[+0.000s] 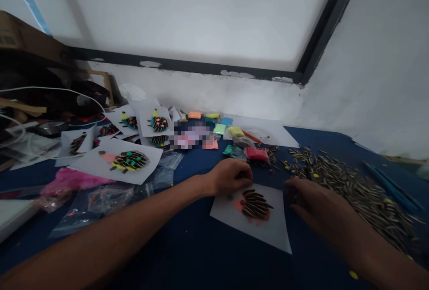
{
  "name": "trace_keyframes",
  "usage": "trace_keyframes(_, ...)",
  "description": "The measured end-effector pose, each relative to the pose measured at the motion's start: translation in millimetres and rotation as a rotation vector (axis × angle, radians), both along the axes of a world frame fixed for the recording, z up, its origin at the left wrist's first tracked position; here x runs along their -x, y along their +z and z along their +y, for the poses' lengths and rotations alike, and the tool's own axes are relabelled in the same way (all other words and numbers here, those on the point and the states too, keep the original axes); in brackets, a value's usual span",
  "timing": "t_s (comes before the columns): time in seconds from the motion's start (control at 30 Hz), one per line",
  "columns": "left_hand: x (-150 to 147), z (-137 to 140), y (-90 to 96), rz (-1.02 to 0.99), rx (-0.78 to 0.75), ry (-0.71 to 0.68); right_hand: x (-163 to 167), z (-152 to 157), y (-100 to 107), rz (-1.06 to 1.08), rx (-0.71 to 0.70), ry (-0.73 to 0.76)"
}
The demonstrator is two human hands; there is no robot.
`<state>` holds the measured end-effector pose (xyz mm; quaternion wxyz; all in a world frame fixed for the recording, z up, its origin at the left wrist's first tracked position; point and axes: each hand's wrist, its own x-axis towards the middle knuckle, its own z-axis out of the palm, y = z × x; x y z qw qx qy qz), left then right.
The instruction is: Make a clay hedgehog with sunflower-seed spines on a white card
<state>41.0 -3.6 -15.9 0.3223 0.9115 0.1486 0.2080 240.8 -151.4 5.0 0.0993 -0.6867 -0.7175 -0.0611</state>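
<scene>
A sheet of white paper point(268, 232) lies on the blue table in front of me. On it is a hedgehog figure of salmon-pink clay point(237, 203) with striped sunflower seeds point(256, 204) as spines and a small green bit at the snout. My left hand point(231, 177) rests at the paper's upper left edge with curled fingers; whatever they hold, if anything, is hidden. To the right of the sheet, my right hand point(313, 198) hovers by the seed pile point(348, 182), thumb and forefinger apart. A tiny pinkish-red spot shows at its fingers.
Finished hedgehog sheets point(117, 160) lie at the left, near plastic bags point(110, 198) and pink film point(73, 180). Packs of coloured clay, including a red one point(257, 154), sit behind the paper. A blue tool or tray-like item point(389, 182) lies at the right.
</scene>
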Motion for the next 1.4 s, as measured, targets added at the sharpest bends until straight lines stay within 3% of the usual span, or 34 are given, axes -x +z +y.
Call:
trace_keyframes(0.13, 0, 1, -1.0, -0.005, -0.011, -0.013, 1, 0, 10, -0.051, -0.039, -0.106)
trace_keyframes(0.23, 0, 1, -1.5, -0.006, -0.016, -0.008, 5, -2, 20, -0.112, 0.109, -0.251)
trace_keyframes(0.33, 0, 1, -0.6, -0.002, -0.015, 0.004, 9, -3, 24, -0.159, 0.215, -0.305)
trace_keyframes(0.53, -1, -2, 3.8, 0.038, -0.010, 0.016, 13, 2, 21, -0.224, 0.212, -0.299)
trace_keyframes(0.77, 1, -5, 6.3, 0.037, 0.001, 0.028, 10, 11, 24, -0.146, 0.181, -0.259)
trace_keyframes(1.0, 0, -6, 8.1, 0.042, 0.031, 0.036, 22, 30, 59, -0.232, 0.092, -0.296)
trace_keyframes(1.13, 0, -7, 9.9, 0.043, 0.022, 0.032, 39, 52, 74, -0.187, 0.000, -0.224)
trace_keyframes(1.4, 0, -6, 8.7, 0.038, 0.013, 0.022, 57, 79, 61, -0.073, -0.071, -0.162)
